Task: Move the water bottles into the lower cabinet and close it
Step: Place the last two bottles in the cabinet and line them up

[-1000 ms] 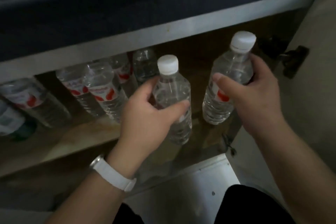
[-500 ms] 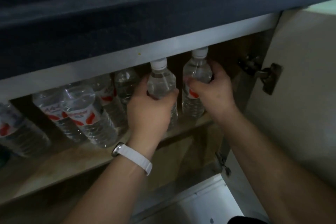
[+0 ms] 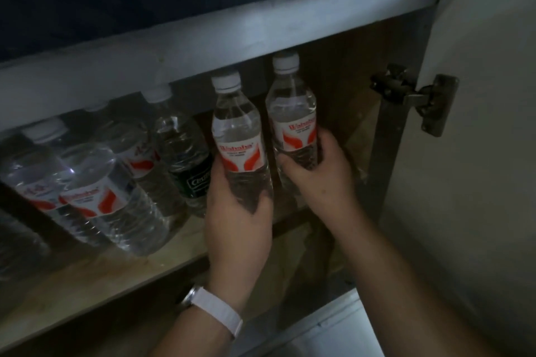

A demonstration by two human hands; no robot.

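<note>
Two clear water bottles with white caps and red-and-white labels stand upright inside the open lower cabinet. My left hand (image 3: 239, 211), with a white watch strap on its wrist, grips the lower half of the left bottle (image 3: 236, 130). Beside it, my right hand (image 3: 319, 177) grips the lower part of the right bottle (image 3: 291, 113). Both bottle bases are hidden behind my hands over the wooden shelf (image 3: 87, 278). Several more bottles (image 3: 95, 182) stand in a row on the shelf to the left.
The cabinet door (image 3: 478, 153) hangs open at the right on a metal hinge (image 3: 417, 98). A grey frame rail (image 3: 203, 46) and a dark countertop edge run above the opening. A bottle with a dark label (image 3: 188, 159) stands just left of my left hand.
Both hands have carried their bottles deeper into the cabinet to the shelf. My grips have slid down from the shoulders to the lower halves, so both labels now show.
</note>
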